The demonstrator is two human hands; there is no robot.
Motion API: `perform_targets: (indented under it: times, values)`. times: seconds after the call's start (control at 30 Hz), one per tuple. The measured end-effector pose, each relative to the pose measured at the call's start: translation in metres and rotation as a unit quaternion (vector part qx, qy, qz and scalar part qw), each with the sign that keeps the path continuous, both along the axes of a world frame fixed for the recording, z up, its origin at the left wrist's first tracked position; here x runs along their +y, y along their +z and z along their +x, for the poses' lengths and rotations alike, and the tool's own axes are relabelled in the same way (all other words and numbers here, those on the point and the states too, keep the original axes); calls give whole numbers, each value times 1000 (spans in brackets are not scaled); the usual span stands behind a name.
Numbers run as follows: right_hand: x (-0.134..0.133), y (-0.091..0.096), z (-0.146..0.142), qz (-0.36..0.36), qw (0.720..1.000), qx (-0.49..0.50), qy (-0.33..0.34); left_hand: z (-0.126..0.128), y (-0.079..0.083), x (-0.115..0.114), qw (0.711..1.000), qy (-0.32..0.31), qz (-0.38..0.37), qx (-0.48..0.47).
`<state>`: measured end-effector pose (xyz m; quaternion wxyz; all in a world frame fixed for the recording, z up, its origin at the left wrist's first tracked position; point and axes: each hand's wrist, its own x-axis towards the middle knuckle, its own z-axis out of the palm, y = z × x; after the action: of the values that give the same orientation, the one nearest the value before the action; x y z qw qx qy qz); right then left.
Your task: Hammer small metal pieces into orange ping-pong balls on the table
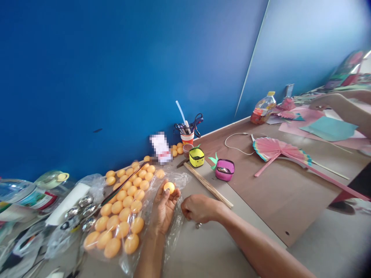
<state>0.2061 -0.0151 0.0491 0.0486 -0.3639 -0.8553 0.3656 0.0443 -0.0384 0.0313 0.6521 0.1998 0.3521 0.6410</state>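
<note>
An orange ping-pong ball [169, 188] is gripped in my left hand [164, 208], fingers curled around it with the palm turned up. Just to its right, my right hand [199, 208] is closed with the knuckles up; whatever its fingers pinch is hidden. A small shiny metal piece [198, 225], perhaps a bell, shows just below that hand. Left of my hands lies a clear plastic bag [130, 256] with several more orange balls [124, 214]. A bundle of thin wooden sticks [207, 184] rests beyond my right hand.
Behind stand a yellow cup [196, 157], a purple cup [225, 170] and a paper cup of pens and scissors [187, 137]. Bottles [31, 195] and silver balls [88, 210] crowd the left. A pink paper fan [279, 148], a bottle [263, 108] and another person's arm [342, 108] are right.
</note>
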Motion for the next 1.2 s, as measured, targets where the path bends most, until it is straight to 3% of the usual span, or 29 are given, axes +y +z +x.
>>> perform_targets:
  times: [0.07, 0.17, 0.27, 0.37, 0.53, 0.7, 0.87, 1.07, 1.2]
  values:
    - [4, 6, 5, -16, 1000, 26, -5, -1, -1, 0, 1000, -4, 0, -3]
    - [9, 12, 11, -123, 977, 150, -85, -2, -3, 0, 1000, -7, 3, -9]
    - [14, 11, 11, -227, 919, 285, -151, -2, -2, 0, 1000, -12, 0, -8]
    - [16, 8, 5, -255, 865, 389, -188, -1, -1, -1, 1000, -17, -5, -8]
    - [16, 6, -1, -301, 808, 464, -203, -1, -2, 0, 1000, -23, -2, -15]
    - [15, 6, 0, -363, 771, 488, -191, 0, -3, 1, 999, -38, 18, -15]
    - [15, 4, -2, -351, 773, 488, -202, 2, -3, -1, 999, -47, 25, 8]
    - [14, -3, -8, -255, 822, 446, -247, 6, -3, -3, 998, -49, 27, 37]
    - [12, -1, -11, -244, 833, 427, -255, 7, -2, -3, 998, -38, 22, 51]
